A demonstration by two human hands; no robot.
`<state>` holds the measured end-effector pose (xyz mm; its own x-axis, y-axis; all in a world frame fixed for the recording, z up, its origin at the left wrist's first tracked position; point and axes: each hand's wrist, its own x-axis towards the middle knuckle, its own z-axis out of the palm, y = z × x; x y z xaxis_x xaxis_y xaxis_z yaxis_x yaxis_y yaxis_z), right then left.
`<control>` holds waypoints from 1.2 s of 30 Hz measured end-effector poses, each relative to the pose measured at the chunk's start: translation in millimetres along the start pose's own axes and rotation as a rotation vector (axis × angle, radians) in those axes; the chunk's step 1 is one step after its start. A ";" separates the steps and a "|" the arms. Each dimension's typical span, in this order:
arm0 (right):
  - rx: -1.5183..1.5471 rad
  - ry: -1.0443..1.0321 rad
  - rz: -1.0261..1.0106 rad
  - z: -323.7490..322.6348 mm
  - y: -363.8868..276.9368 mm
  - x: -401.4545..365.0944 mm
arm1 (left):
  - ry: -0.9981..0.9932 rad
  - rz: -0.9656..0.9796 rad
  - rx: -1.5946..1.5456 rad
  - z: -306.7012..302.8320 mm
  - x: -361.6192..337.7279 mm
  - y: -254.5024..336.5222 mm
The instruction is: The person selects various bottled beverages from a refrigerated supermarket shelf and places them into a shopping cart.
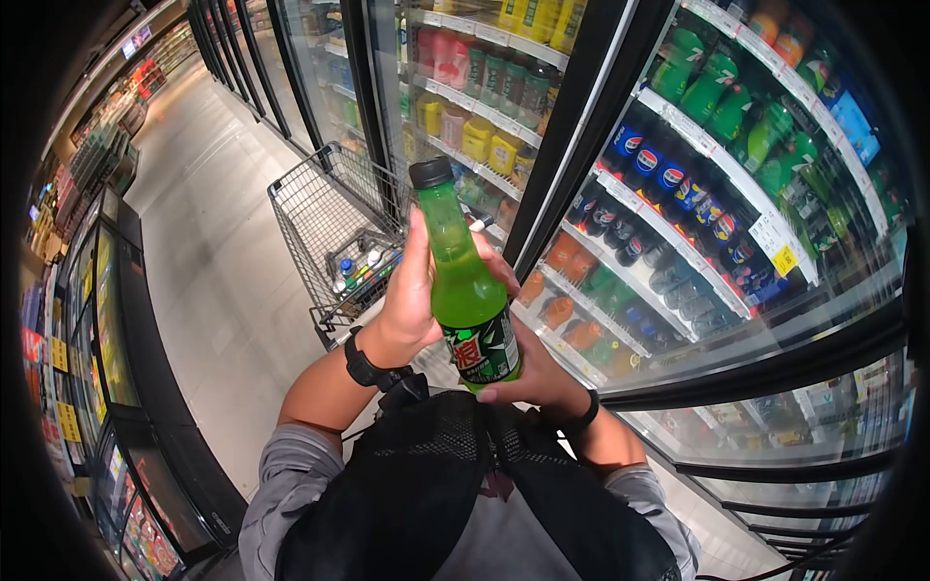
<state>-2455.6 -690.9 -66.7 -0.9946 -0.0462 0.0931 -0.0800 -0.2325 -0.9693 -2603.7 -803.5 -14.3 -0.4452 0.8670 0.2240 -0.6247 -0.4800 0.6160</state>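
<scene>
In the head view, you have both hands wrapped around a green bottle point(470, 300). It tilts a little in front of your chest, with its black cap point(430, 174) at the top. Your left hand point(412, 300) hugs its left side, thumb up by the neck. Your right hand point(531, 363) holds it low on the right. The floor point(199, 203) is pale and shiny. A wire cart point(310, 189) sits past the bottle, with some small things inside. On your right, the glass fridge point(678, 232) has green drinks point(717, 92) above dark blue ones.
</scene>
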 end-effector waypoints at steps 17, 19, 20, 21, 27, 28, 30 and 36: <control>-0.253 0.148 -0.138 -0.4 -0.5 -7.2 | 0.155 0.099 0.511 24.0 -11.4 23.8; 0.235 -0.003 -0.045 -0.4 0.3 -7.0 | -0.064 0.113 0.197 26.9 -11.1 24.9; 0.304 -0.147 0.019 1.7 2.0 -7.9 | -0.094 0.112 0.224 25.8 -11.9 24.5; 0.372 -0.291 0.083 3.1 2.8 -8.1 | -0.095 0.112 0.224 26.1 -12.2 24.7; -0.045 -0.006 0.014 7.9 0.6 -2.5 | 0.310 0.139 0.607 37.6 -7.4 27.9; -0.190 0.064 -0.028 8.7 2.9 -0.2 | 0.354 0.149 0.632 37.0 -5.5 26.2; -0.333 0.153 -0.042 11.8 5.3 1.3 | 0.329 0.150 0.605 24.4 -4.1 22.0; -0.198 0.063 -0.038 8.3 4.8 -0.5 | 0.155 0.182 0.480 17.3 -8.8 25.1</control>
<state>-2454.9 -700.1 -69.5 -0.9923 0.0213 0.1224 -0.1231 -0.0367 -0.9917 -2604.3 -820.8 12.3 -0.6310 0.7279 0.2682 -0.1811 -0.4744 0.8615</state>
